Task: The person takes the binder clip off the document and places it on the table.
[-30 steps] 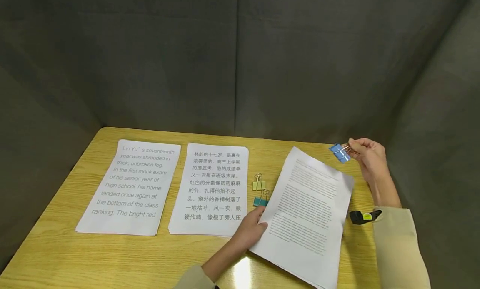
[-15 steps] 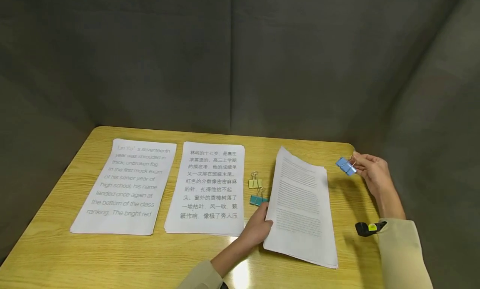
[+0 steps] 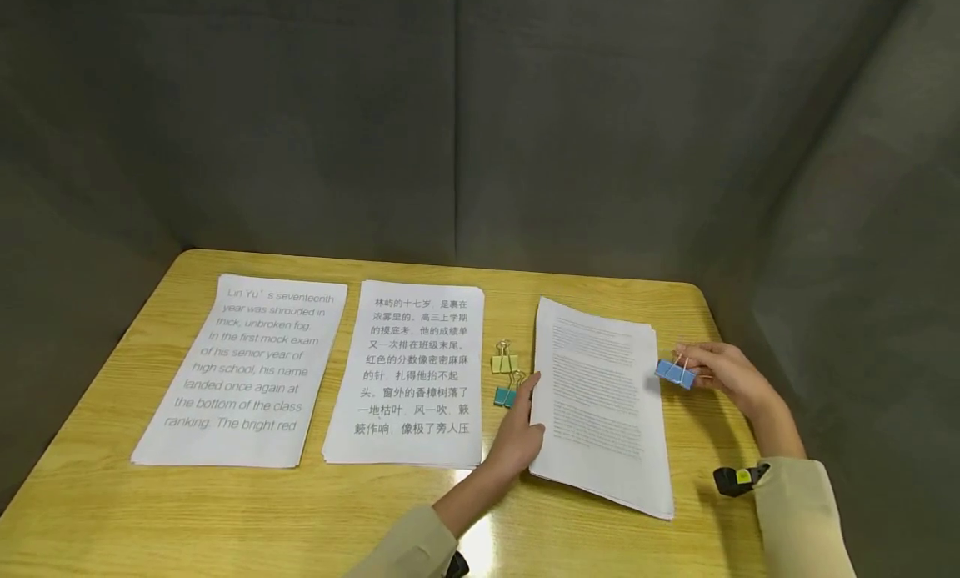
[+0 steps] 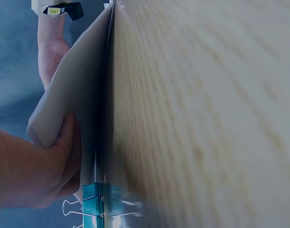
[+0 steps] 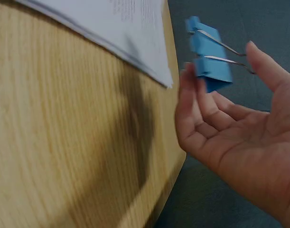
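A stack of printed paper [image 3: 600, 403] lies at the right of the table in the head view, its left side raised a little. My left hand [image 3: 517, 436] grips its left edge, thumb on the top sheet. The left wrist view shows fingers [image 4: 66, 152] against the lifted sheets. My right hand [image 3: 731, 378] pinches a blue binder clip [image 3: 676, 374] beside the stack's right edge. In the right wrist view the thumb touches the wire handles of the blue clip [image 5: 212, 54], with fingers on its other side. A teal binder clip [image 3: 505, 396] stands near the left fingertips.
A yellow binder clip [image 3: 505, 364] stands just behind the teal one. Two more paper stacks, one in Chinese [image 3: 408, 378] and one in English [image 3: 240, 374], lie to the left on the wooden table [image 3: 225, 520]. Dark curtains [image 3: 315, 128] surround the table.
The paper stack has been lowered and turned straighter, moving left. My right hand has brought the blue binder clip down and nearer to the stack's right edge. The left hand keeps its grip.
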A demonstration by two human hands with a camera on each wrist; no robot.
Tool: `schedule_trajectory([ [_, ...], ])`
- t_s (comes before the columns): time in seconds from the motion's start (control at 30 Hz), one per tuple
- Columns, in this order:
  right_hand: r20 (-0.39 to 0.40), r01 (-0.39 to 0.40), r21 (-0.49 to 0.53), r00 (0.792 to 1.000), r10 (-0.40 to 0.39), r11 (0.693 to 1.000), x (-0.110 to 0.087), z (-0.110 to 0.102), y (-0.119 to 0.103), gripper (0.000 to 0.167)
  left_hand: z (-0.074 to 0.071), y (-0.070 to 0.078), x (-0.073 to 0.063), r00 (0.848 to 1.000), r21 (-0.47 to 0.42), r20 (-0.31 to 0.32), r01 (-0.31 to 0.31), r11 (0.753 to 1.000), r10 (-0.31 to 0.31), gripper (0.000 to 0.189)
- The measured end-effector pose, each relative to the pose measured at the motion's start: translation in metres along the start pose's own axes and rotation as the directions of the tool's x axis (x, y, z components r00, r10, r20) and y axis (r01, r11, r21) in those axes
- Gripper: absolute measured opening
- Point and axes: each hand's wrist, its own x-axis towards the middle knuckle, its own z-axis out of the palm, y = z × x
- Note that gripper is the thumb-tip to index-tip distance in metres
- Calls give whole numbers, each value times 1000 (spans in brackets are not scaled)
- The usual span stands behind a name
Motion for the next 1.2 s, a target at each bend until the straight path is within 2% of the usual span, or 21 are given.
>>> schedule_trajectory([
  [0.17,45,-30,-40,998,32,999,1,1,7,67,1,-1,3,1000,42,18,9,999,-10,74],
  [0.33,52,-43,-62,998,47,997,-2,-3,20,70,-2,1,4,996,89,76,37,995,-43,70],
  [0.53,48,-60,-106,997,65,993,-8,-5,31,67,-9,4,2,984,115,167,47,992,-66,67],
  [0.67,40,-48,-195,998,57,980,-12,-5,29,67,-14,4,0,980,181,192,14,983,-50,57],
  [0.8,43,-31,-280,998,44,960,-15,-6,25,68,-20,6,-3,977,265,212,-51,963,-7,47],
  [1.03,28,-32,-291,999,42,956,-12,-4,25,61,-21,14,-5,954,249,295,-121,961,44,37],
  [1.2,-26,-22,-350,1000,14,937,-10,4,27,57,-19,15,-4,948,271,315,-132,953,41,38],
])
